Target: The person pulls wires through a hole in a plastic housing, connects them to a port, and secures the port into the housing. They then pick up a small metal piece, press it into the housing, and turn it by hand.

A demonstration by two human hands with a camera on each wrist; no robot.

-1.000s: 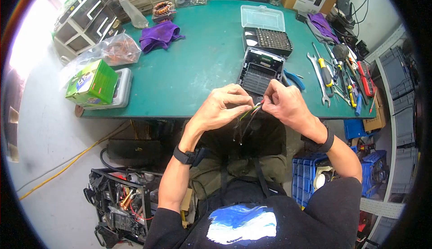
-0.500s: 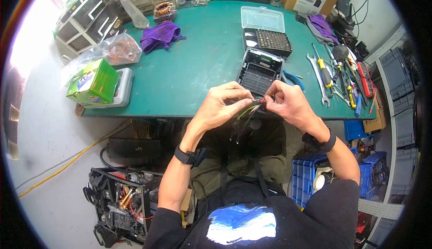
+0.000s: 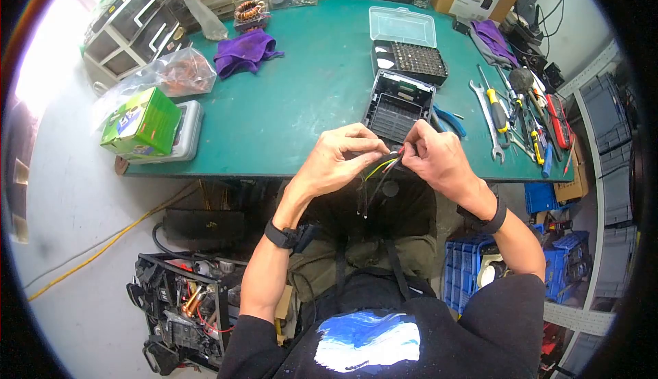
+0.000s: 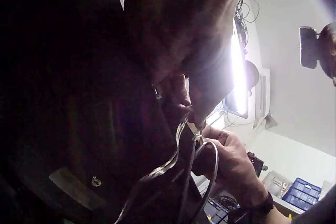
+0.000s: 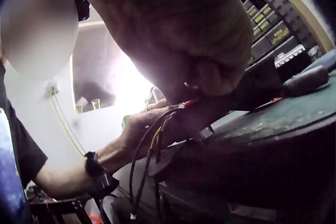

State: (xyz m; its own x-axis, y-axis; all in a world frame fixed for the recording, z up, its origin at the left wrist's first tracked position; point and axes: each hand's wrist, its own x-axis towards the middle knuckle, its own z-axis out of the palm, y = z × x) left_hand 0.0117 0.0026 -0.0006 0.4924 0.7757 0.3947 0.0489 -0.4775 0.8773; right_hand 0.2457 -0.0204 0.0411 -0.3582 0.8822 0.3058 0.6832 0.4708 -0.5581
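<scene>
My left hand (image 3: 343,156) pinches thin wires (image 3: 373,171) between thumb and fingertips, just above the bench's front edge. My right hand (image 3: 441,162) pinches the same bundle from the other side, beside a red piece (image 5: 190,102) that shows in the right wrist view. Yellow-green, white and black strands run between the two hands, and loose ends hang below them. Right behind the fingertips stands an open black housing (image 3: 399,108) with a ribbed inside. In the left wrist view, the wires (image 4: 215,169) loop down from the fingertips, and the left hand is dark.
Behind the housing sits a case of small bits (image 3: 411,62) with its clear lid raised. Blue-handled pliers (image 3: 449,123) lie right of the housing, then a wrench (image 3: 488,118) and several screwdrivers. A green box (image 3: 142,122) and purple cloth (image 3: 245,53) are at left.
The fingertips of both hands parted slightly and came close together again at the wires. The hanging wire ends swung a little; the bench items stayed put.
</scene>
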